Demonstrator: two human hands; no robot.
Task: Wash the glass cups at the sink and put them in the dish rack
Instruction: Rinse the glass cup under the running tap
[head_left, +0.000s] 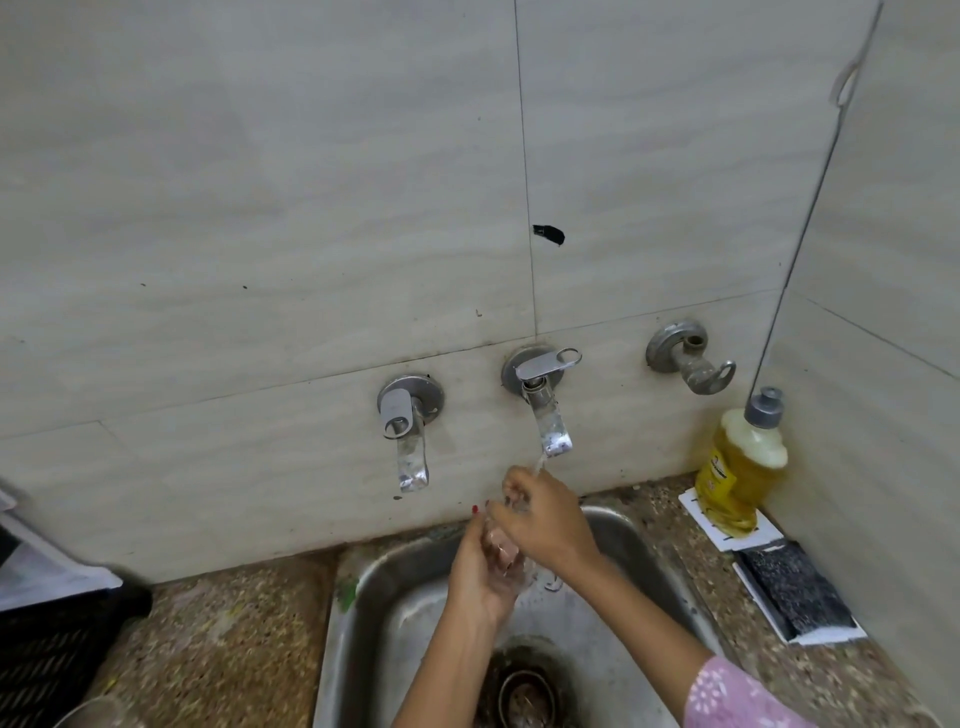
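Observation:
A clear glass cup (508, 557) is held over the steel sink (363, 577), under the middle tap (546, 415), from which a thin stream of water falls. My left hand (477, 579) grips the cup from below and from the left. My right hand (545, 519) lies over its top with fingers curled on the rim, right under the stream. Both hands hide most of the cup; a clear curved part (554, 585) shows below my right wrist. The black dish rack (41, 660) stands at the lower left on the counter.
A second tap (406, 434) is on the wall to the left and a spoutless valve (688, 358) to the right. A yellow dish-soap bottle (743, 467) and a dark scrub pad (795, 592) sit on the right counter. The sink drain (524, 686) is below my arms. Another glass (96, 712) shows at the bottom left.

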